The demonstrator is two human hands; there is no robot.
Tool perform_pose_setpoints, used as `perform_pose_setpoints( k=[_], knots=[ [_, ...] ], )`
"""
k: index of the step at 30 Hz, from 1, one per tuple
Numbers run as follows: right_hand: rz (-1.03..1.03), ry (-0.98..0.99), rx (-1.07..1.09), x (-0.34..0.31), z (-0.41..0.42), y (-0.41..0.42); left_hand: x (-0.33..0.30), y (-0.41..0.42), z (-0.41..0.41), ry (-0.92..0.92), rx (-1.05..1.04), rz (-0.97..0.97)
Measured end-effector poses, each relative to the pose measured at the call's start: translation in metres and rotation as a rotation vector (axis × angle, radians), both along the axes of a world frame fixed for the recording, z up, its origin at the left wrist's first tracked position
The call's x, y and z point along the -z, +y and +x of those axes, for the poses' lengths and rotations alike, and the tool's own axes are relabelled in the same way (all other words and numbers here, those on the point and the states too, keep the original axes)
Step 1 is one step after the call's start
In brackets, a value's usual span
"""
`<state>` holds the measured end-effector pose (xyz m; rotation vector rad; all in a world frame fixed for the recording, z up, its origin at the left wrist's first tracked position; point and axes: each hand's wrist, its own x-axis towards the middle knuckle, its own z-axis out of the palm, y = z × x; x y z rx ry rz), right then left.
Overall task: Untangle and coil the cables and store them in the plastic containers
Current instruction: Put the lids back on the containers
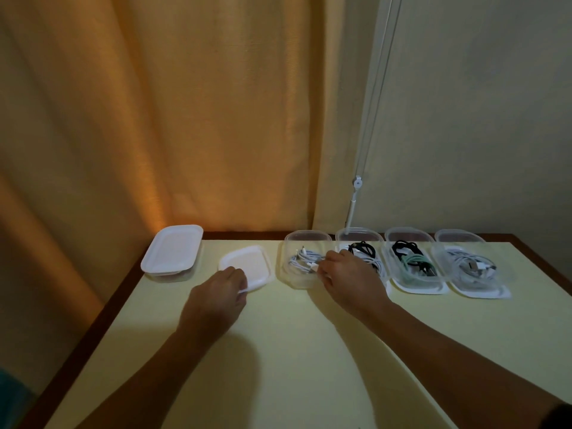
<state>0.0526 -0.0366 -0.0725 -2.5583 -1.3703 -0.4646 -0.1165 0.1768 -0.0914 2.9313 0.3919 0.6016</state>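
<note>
Several clear plastic containers stand in a row at the table's far edge. The leftmost open one [305,238] holds a coiled white cable [301,260]. My right hand [349,280] reaches into it and its fingers press on the cable at the container's near right side. My left hand [221,289] grips the near edge of a loose white lid [247,264] lying left of that container. Three more open containers to the right hold coiled cables: black and white [362,249], black and green [408,258], white [470,264].
A closed container with a white lid [171,252] stands at the far left corner of the pale yellow table [294,351]. An orange curtain hangs behind, and a white cord runs down the wall at right. The table's dark wooden edge runs along the left side.
</note>
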Motion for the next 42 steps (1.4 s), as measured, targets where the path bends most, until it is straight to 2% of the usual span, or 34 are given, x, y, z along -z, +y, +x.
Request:
perform_pose_setpoints(
  k=[3, 6, 11, 19, 22, 27, 31, 34, 36, 42],
  knots=[
    [-0.035, -0.001, 0.011, 0.006, -0.005, 0.001, -0.016, 0.007, -0.003, -0.008, -0.102, -0.047],
    [-0.045, 0.060, -0.016, 0.010, -0.011, 0.001, -0.031, -0.001, 0.005, -0.049, -0.092, -0.069],
    [0.050, 0.327, -0.056, -0.006, -0.017, -0.008, -0.041, -0.032, 0.034, -0.105, 0.025, 0.001],
    [0.261, 0.325, 0.189, -0.019, -0.005, -0.010, -0.021, -0.061, 0.060, -0.073, 0.120, 0.056],
    [0.207, 0.307, 0.162, -0.018, -0.004, -0.005, -0.012, -0.059, 0.058, -0.050, 0.141, 0.020],
    [-0.017, 0.196, 0.088, -0.012, -0.006, 0.000, -0.012, -0.051, 0.056, -0.049, 0.223, -0.031],
    [-0.052, 0.188, 0.107, -0.013, -0.005, 0.005, -0.014, -0.044, 0.071, -0.124, 0.113, -0.105],
    [-0.132, 0.209, 0.123, -0.011, -0.002, 0.007, -0.017, -0.043, 0.089, 0.014, -0.025, -0.291],
    [-0.173, 0.225, 0.130, -0.011, -0.001, 0.008, -0.015, -0.044, 0.096, 0.132, -0.043, -0.381],
    [-0.216, 0.214, 0.132, -0.010, -0.002, 0.007, -0.002, -0.044, 0.099, 0.184, -0.056, -0.279]
  ],
)
